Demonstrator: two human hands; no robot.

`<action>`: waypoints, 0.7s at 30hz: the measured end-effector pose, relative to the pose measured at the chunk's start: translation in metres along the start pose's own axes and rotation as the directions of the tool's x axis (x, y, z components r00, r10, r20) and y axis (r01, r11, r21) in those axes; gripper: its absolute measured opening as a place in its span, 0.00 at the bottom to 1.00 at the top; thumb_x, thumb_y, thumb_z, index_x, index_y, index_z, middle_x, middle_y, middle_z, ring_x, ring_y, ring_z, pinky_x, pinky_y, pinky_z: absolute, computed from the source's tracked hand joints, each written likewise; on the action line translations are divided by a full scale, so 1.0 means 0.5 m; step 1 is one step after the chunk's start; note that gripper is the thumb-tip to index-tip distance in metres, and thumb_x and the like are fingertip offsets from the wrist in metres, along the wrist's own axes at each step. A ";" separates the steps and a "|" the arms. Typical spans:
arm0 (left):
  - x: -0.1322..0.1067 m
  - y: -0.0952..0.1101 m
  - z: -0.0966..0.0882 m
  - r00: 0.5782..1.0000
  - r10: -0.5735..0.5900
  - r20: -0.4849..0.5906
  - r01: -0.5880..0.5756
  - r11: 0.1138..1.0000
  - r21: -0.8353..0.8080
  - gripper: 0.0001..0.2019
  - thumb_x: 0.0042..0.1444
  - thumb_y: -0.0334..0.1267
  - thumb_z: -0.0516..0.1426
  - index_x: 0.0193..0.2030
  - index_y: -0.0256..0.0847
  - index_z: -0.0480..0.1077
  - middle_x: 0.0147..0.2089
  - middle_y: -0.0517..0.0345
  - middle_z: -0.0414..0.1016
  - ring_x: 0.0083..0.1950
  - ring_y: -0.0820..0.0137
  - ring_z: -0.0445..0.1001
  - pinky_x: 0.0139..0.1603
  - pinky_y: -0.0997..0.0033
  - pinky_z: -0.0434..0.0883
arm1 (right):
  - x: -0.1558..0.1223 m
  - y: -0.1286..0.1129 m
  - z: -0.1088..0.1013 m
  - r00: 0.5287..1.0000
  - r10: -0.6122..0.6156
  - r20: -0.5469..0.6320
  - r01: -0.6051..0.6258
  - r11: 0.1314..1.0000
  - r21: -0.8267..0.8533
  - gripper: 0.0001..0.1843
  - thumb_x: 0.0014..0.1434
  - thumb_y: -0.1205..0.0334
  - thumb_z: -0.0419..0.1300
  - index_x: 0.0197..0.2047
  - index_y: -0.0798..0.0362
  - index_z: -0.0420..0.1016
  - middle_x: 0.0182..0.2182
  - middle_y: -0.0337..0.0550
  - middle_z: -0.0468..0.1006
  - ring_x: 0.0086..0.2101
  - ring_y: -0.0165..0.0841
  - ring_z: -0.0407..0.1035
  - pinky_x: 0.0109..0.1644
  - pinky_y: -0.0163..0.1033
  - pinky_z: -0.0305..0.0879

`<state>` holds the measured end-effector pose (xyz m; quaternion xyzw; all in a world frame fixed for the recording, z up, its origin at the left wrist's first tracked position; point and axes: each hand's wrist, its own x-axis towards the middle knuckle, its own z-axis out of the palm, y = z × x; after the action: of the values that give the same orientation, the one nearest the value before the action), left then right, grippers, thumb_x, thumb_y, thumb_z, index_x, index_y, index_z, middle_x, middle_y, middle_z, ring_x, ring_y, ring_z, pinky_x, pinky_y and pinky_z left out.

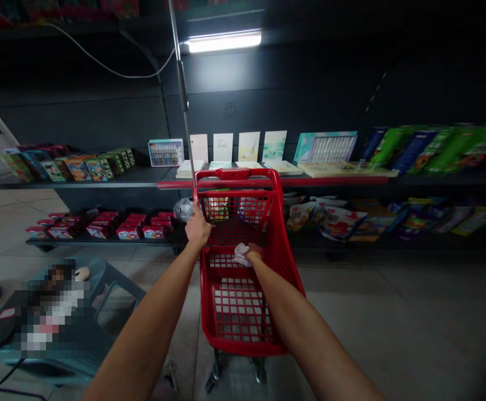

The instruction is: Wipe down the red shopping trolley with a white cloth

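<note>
Head view: I have both arms stretched forward and down. My left hand (198, 231) is raised at the left side of a red shopping cart (236, 174), clenched around a wad of clear plastic (183, 209) that sticks out beside the cart's rim. My right hand (253, 253) sits lower, over the cart's mesh interior, grasping a crumpled white wrapper (241, 255). Left of the cart, a grey plastic stool (117, 284) stands on the tiled floor (351, 317). Beyond, a lower shelf (101, 241) carries red boxes (129, 231) and snack packets (338, 223). Above it, an upper shelf (79, 184) displays cards (234, 147) and boxed paint sets (165, 152).
</note>
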<state>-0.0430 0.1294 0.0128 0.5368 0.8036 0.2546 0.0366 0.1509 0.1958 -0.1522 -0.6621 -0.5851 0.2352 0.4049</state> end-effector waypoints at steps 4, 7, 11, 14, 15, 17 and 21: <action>0.001 -0.001 0.004 1.000 -0.004 0.001 0.004 1.000 0.005 0.41 0.59 0.31 0.55 0.76 0.43 0.43 0.51 0.40 0.80 0.52 0.52 0.82 0.52 0.58 0.74 | 0.028 -0.013 0.005 0.986 0.134 -0.099 -0.137 0.990 -0.020 0.06 0.51 0.65 0.58 0.34 0.54 0.72 0.33 0.47 0.74 0.34 0.38 0.72 0.42 0.44 0.72; -0.001 0.002 0.001 1.000 -0.017 0.007 0.017 1.000 0.000 0.40 0.59 0.31 0.55 0.76 0.45 0.43 0.51 0.40 0.81 0.52 0.52 0.82 0.52 0.58 0.74 | 0.077 -0.070 -0.014 0.968 0.073 -0.239 -0.070 0.997 0.020 0.12 0.55 0.65 0.54 0.43 0.54 0.73 0.41 0.50 0.73 0.43 0.39 0.71 0.51 0.45 0.71; -0.007 0.005 -0.005 1.000 -0.007 0.003 0.007 1.000 -0.022 0.35 0.63 0.33 0.51 0.76 0.44 0.44 0.50 0.39 0.81 0.51 0.52 0.82 0.51 0.57 0.73 | 0.135 -0.159 -0.059 0.910 -0.124 -0.396 0.154 0.987 0.043 0.16 0.55 0.67 0.56 0.48 0.51 0.71 0.48 0.51 0.70 0.50 0.41 0.68 0.58 0.46 0.66; -0.012 0.009 -0.010 1.000 -0.012 -0.002 0.012 0.999 -0.043 0.29 0.70 0.42 0.47 0.75 0.43 0.46 0.49 0.38 0.81 0.52 0.52 0.82 0.52 0.56 0.72 | 0.146 -0.184 -0.087 0.860 -0.202 -0.469 0.231 0.973 0.005 0.19 0.55 0.71 0.53 0.49 0.51 0.71 0.53 0.53 0.67 0.54 0.41 0.66 0.60 0.45 0.64; -0.014 0.010 -0.011 1.000 -0.014 -0.005 0.014 0.999 -0.049 0.28 0.71 0.44 0.45 0.75 0.43 0.47 0.50 0.38 0.81 0.52 0.52 0.82 0.52 0.56 0.72 | 0.140 -0.181 -0.092 0.846 -0.204 -0.493 0.237 0.971 0.004 0.20 0.54 0.72 0.52 0.49 0.52 0.71 0.54 0.54 0.67 0.55 0.41 0.66 0.61 0.45 0.64; -0.018 0.012 -0.012 1.000 -0.017 -0.012 0.016 0.998 -0.053 0.27 0.72 0.46 0.42 0.75 0.43 0.49 0.50 0.38 0.81 0.52 0.52 0.82 0.52 0.57 0.72 | 0.115 -0.160 -0.097 0.862 -0.161 -0.481 0.210 0.976 0.049 0.19 0.54 0.73 0.50 0.48 0.53 0.72 0.55 0.54 0.67 0.56 0.39 0.66 0.60 0.43 0.65; -0.024 0.015 -0.011 1.000 -0.001 -0.028 -0.001 0.998 -0.069 0.26 0.73 0.46 0.39 0.74 0.43 0.51 0.48 0.39 0.82 0.50 0.52 0.82 0.51 0.57 0.72 | 0.049 -0.112 -0.093 0.979 -0.058 -0.197 0.094 0.980 0.178 0.11 0.62 0.65 0.53 0.45 0.52 0.75 0.49 0.49 0.75 0.48 0.38 0.72 0.47 0.40 0.72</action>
<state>-0.0332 0.1193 0.0183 0.5315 0.7948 0.2895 0.0437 0.1595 0.2066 -0.0767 -0.6179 -0.5441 0.2083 0.5280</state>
